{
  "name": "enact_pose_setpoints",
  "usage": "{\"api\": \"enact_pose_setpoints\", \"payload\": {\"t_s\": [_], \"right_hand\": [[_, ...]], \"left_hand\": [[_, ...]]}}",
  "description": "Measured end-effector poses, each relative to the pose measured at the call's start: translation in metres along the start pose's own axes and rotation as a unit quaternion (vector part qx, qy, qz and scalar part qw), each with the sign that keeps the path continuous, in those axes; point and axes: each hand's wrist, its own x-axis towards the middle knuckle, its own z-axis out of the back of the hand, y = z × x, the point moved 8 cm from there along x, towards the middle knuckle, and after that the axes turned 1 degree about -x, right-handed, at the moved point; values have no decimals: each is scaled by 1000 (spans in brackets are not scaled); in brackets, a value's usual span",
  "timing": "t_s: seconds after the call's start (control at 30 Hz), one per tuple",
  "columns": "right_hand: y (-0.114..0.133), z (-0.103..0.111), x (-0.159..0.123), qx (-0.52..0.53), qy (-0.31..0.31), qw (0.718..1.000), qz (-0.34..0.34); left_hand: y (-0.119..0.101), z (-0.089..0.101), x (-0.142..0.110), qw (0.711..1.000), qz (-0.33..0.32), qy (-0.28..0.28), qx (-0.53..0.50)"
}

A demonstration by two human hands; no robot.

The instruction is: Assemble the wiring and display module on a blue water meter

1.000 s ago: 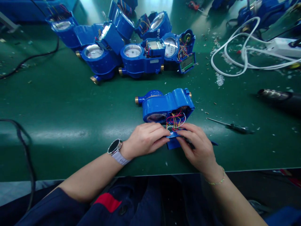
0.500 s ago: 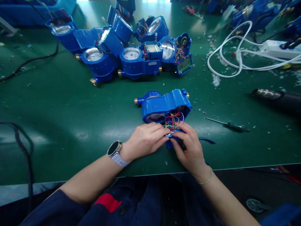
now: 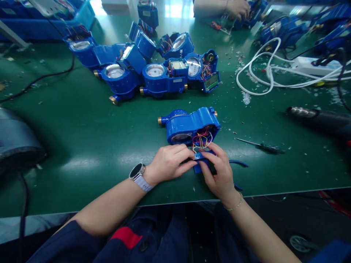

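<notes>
A blue water meter [image 3: 192, 124] lies on its side near the front of the green table [image 3: 82, 138], its open face toward me with coloured wires [image 3: 201, 140] spilling out. The wires run to a small blue cover piece [image 3: 199, 157] lying just in front of the meter. My left hand [image 3: 168, 162], with a watch on the wrist, pinches that piece from the left. My right hand [image 3: 219, 171] grips it from the right, fingers curled around it. Part of the piece is hidden under my fingers.
Several blue water meters [image 3: 153, 71] cluster at the back. A screwdriver [image 3: 260, 146] lies right of my hands, a black heat gun [image 3: 318, 117] further right, a white cable [image 3: 268, 69] behind it. Another person's hand [image 3: 237, 7] works at the far edge. A dark rounded object [image 3: 16, 142] sits left.
My view has tilted up a little, bringing the far person's hand and the dark object at left into sight. My right hand has edged slightly left on the cover piece.
</notes>
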Motion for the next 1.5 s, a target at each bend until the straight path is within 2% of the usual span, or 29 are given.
{"api": "enact_pose_setpoints", "payload": {"t_s": [0.17, 0.23, 0.37, 0.47, 0.6, 0.83, 1.03, 1.2, 1.27, 1.4, 1.5], "right_hand": [[3, 2, 0, 20, -1, 1000, 6], [3, 4, -1, 32, -5, 999, 2], [1, 7, -2, 29, -18, 999, -5], [1, 7, -2, 14, -20, 1000, -2], [3, 5, 2, 5, -8, 1000, 0], [10, 1, 20, 0, 24, 1000, -17], [3, -2, 22, 4, 54, 997, -49], [4, -5, 23, 9, 63, 997, -47], [4, -4, 25, 17, 57, 997, -53], [0, 1, 29, 42, 47, 995, -76], [-3, 5, 29, 54, 41, 993, -96]], "left_hand": [[-5, 0, -1, 1000, -18, 3, -17], [1, 2, -1, 998, 25, -9, -64], [22, 3, -4, 977, 160, -37, -138], [30, -2, -5, 967, 205, -23, -152], [32, -10, -4, 956, 223, -11, -192], [27, -21, -4, 913, 245, 0, -325], [25, -21, -3, 895, 253, 5, -367], [28, -21, -4, 890, 269, 6, -367], [32, -24, -6, 877, 291, 2, -383], [42, -29, -10, 832, 340, -20, -438], [44, -34, -12, 806, 369, -14, -463]]}}
